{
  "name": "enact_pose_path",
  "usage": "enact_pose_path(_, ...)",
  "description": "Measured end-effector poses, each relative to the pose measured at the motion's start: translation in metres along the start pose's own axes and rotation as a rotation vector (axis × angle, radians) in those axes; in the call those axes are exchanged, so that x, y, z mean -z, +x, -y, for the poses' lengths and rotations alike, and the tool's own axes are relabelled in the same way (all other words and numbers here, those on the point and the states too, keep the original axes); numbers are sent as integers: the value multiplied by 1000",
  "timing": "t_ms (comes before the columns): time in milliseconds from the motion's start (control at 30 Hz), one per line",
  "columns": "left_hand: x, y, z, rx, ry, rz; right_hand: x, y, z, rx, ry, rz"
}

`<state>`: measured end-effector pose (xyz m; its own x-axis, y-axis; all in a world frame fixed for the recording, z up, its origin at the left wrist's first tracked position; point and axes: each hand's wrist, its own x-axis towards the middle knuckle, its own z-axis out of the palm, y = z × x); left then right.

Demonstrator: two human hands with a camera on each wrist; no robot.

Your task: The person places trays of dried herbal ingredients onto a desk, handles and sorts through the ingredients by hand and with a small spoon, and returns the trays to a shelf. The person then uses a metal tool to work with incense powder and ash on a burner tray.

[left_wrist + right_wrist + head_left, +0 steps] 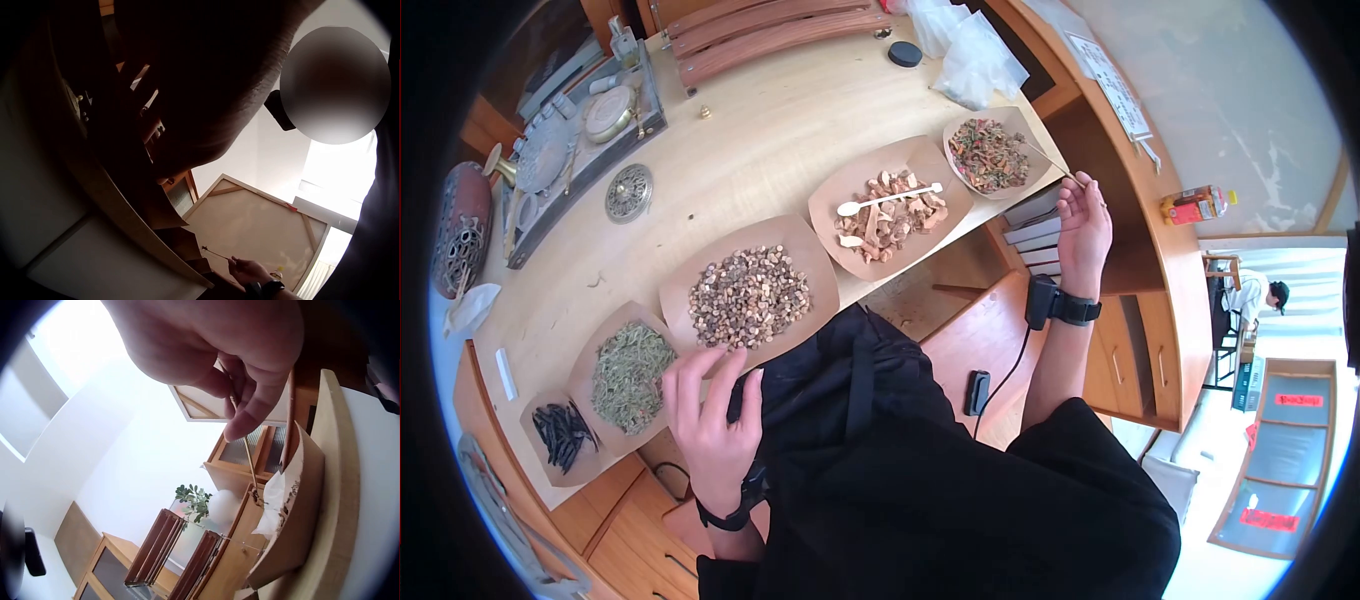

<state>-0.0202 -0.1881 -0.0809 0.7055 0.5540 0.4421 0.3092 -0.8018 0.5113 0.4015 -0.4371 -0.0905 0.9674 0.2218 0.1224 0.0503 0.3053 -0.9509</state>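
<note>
Right wrist view: right hand (231,337) has a thin stick (249,456) clamped between thumb and fingers. Stick slants down to the mix tray (1012,121), dark bits at its tip; can't tell if tip touches the contents. Head view: that arm reaches out past the desk (740,150) edge, fingers curled, hand just beside the mix tray at the right end of the row.

Left hand (715,425) holds nothing: fingers apart, slightly bent, at the near rim of the chunk tray (808,250); contact unclear. Between them, chip tray (940,158) with white spoon (890,199) on top.
</note>
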Motion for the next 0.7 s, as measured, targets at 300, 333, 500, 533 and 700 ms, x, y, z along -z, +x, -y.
enact_pose_path(300,-5,-4,5,-50,20,2,-11,-14,31,123,-64,55)
enact_pose_path(333,-6,-4,4,-47,11,-5,-10,-16,30,148,-158,56)
enact_pose_path(500,-5,-6,4,-32,-4,-27,-14,-23,7,246,-537,28)
enact_pose_path(533,-5,-6,4,-35,-3,-22,-14,-23,1,199,-488,27)
enact_pose_path(700,-6,-9,7,-49,5,-23,-5,-11,-26,21,-197,-1)
